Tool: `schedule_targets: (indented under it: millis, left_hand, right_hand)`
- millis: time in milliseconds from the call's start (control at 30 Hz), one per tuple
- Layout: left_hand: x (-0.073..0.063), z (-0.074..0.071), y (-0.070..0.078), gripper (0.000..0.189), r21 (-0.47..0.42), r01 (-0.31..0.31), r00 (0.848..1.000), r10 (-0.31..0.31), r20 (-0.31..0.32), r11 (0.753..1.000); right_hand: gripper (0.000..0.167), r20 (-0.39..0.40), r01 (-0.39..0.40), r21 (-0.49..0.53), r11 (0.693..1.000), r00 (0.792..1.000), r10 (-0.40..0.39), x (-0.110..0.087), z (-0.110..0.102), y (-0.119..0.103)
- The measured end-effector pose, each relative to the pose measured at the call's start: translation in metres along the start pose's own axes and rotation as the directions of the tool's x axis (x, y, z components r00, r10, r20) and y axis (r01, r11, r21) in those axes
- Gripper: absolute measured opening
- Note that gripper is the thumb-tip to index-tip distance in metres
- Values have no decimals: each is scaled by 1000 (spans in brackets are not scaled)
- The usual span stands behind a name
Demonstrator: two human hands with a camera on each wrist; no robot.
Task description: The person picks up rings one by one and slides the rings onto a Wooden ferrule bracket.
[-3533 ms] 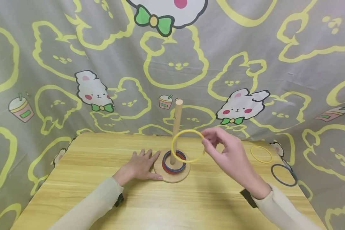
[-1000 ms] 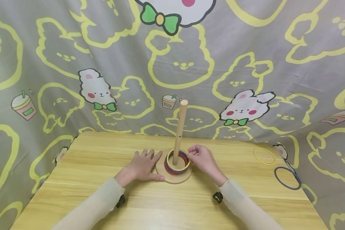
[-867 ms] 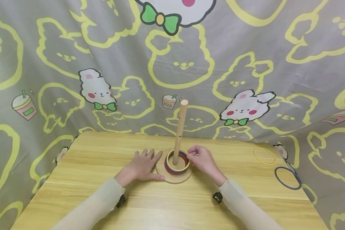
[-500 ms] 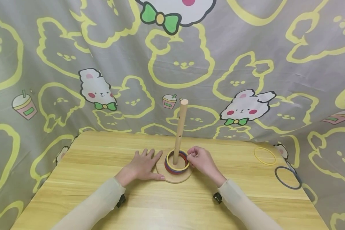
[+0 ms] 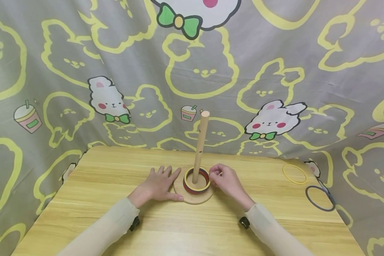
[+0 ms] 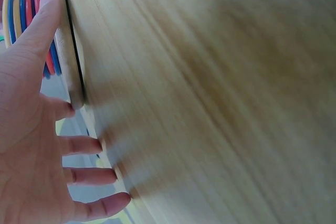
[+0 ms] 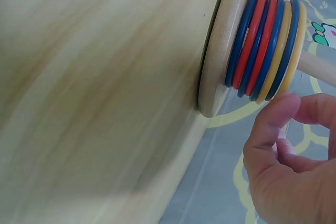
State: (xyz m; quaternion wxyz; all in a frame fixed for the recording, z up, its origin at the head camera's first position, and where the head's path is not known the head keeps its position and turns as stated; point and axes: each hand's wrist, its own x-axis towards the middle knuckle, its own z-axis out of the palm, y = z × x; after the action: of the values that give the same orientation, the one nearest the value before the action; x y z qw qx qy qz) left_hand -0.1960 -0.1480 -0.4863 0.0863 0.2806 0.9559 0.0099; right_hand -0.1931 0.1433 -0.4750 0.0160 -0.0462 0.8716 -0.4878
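A wooden peg (image 5: 201,142) stands upright on a round wooden base (image 5: 193,200) on the table. Around its foot lies a stack of red, blue and yellow rings (image 7: 262,51). The topmost yellow ring (image 5: 187,179) lies flat on the stack. My left hand (image 5: 155,185) rests spread beside the base, its thumb at the base's near rim. In the left wrist view, that thumb covers part of the stack. At the stack's right side is my right hand (image 5: 225,179), fingers loosely bent. In the right wrist view, its thumb tip meets the yellow ring's edge without visibly gripping it.
Another yellow ring (image 5: 284,176) lies at the table's right side. Nearer the right edge is a dark blue ring (image 5: 310,202), partly over the edge. A grey patterned curtain (image 5: 140,106) rises behind the wooden table (image 5: 115,163) and at both sides.
My right hand has brought the yellow ring down around the peg onto the stack. Since half a second ago the ring has shifted slightly left and my fingers slightly right. The left hand stays put.
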Motion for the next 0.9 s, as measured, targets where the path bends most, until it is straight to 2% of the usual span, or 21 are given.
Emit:
schedule_targets:
  millis: [367,667,900]
  left_hand:
    - [-1,-1,1,115,-4,3,1000,-3,-1,1000]
    - [-1,0,0,115,-12,-4,1000,4,-12,1000]
    - [-1,1,-2,116,-23,-16,1000,15,-13,1000]
  right_hand:
    - [21,-70,24,-1,1000,997,-24,-17,-26,14]
    - [20,-148,16,0,1000,989,-16,-36,-63,33]
    - [19,-236,35,-16,999,971,-38,-55,-98,54]
